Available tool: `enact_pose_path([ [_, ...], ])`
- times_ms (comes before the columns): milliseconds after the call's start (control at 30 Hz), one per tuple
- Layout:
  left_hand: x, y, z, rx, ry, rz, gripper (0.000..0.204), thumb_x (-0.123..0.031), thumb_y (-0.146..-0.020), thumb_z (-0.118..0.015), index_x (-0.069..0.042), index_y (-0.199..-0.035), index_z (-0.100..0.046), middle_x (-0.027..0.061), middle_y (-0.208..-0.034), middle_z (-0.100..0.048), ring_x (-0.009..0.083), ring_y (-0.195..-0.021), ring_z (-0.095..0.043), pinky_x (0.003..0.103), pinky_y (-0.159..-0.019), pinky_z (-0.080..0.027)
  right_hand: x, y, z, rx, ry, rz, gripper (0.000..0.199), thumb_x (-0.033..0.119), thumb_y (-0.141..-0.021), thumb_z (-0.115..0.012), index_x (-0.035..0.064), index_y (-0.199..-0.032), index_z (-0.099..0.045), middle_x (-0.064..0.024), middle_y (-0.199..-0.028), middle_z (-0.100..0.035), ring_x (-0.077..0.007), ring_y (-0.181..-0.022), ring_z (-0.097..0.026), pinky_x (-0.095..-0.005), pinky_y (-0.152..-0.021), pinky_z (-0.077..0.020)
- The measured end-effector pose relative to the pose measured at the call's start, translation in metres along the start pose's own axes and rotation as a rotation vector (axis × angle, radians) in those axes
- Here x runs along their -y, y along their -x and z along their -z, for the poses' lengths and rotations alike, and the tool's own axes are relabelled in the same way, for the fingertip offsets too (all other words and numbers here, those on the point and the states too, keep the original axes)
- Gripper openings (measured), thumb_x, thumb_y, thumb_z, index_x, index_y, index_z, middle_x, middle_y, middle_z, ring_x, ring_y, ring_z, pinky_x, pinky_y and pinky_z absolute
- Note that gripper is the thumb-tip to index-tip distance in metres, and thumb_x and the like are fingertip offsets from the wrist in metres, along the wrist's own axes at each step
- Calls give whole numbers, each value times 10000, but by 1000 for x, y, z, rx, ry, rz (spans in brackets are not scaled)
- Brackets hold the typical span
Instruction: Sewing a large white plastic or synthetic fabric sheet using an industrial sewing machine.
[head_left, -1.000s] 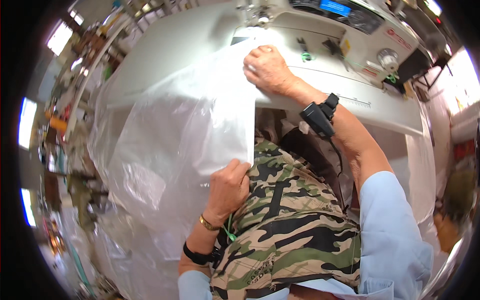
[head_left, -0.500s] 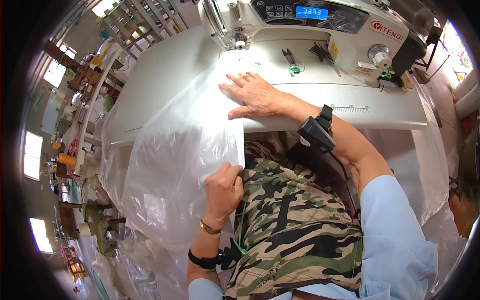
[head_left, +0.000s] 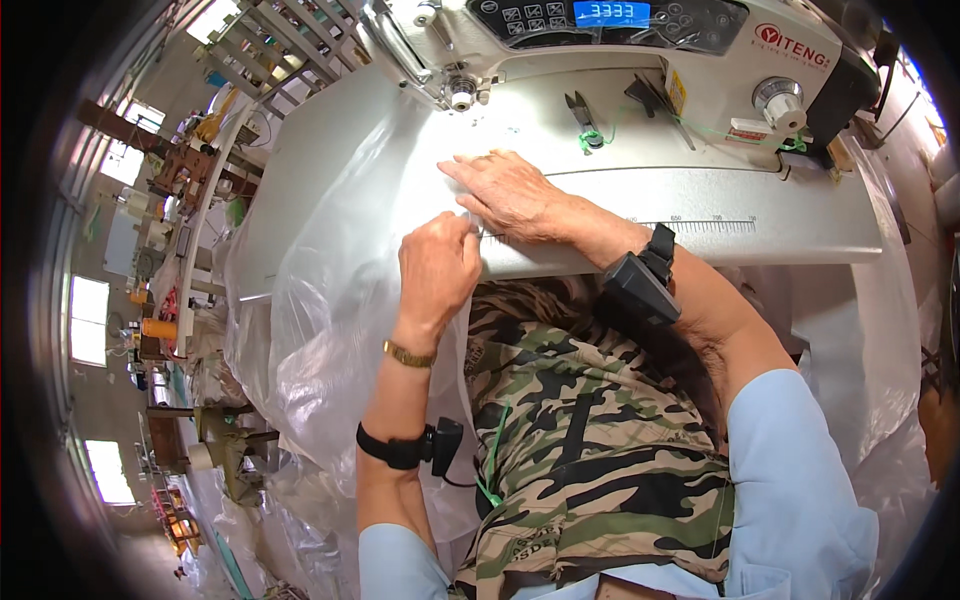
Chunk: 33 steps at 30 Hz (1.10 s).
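Observation:
A thin, see-through plastic sheet lies over the left of the sewing table and hangs off its front edge. My left hand is closed in a pinch on the sheet's right edge, at the table's front. Close beside it, my right hand lies palm down with fingers stretched forward, pressing near that edge. Just beyond my fingertips is the head of a white sewing machine, its lamp glaring on the sheet. Glare hides the needle and the sheet's far end.
Thread snips with green thread lie on the machine bed, right of the needle area. A dark pointed tool rests farther right, near the machine's pillar. A ruler scale runs along the table's front. More plastic sheeting hangs at the right.
My left hand has slid forward along the sheet's edge, from below the table edge up next to my right hand. My right hand stays nearly in place. The view has shifted slightly.

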<state>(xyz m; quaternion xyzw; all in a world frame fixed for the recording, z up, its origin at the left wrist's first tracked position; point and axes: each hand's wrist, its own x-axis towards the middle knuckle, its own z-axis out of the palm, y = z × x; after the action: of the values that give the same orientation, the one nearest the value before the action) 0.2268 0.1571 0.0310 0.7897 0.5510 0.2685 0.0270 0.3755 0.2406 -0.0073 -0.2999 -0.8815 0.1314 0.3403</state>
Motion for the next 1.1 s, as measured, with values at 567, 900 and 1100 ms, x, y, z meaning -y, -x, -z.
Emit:
enact_pose_path([
  [567,55,13,45,-261,36,217,342,-299,-978,-561,-31,-1156,-675,153,-959,-713,308,-910,-651,398,-823,-512,2,-12,1,-192,-9,-215,425,13,-874,-510,10,-1297,-541,-236,-1082,-657,-372,-1018,-623,-444,-916,-494],
  [900,140,56,40,-201,-232,231,436,-356,-938,-609,3,-1179,-663,165,-1288,-628,315,-1235,-564,378,-1033,-443,115,91,-54,-55,-460,-242,275,287,-882,-709,16,-909,-669,-154,-765,-654,-303,-702,-659,-377,-633,-523],
  [1100,149,55,36,-181,-188,246,458,-374,-953,-591,-1,-1211,-652,174,-1318,-608,324,-1255,-547,387,-1047,-434,148,109,-136,250,-404,-575,437,427,-898,-650,-9,-931,-643,-174,-810,-676,-304,-719,-662,-407,-660,-496],
])
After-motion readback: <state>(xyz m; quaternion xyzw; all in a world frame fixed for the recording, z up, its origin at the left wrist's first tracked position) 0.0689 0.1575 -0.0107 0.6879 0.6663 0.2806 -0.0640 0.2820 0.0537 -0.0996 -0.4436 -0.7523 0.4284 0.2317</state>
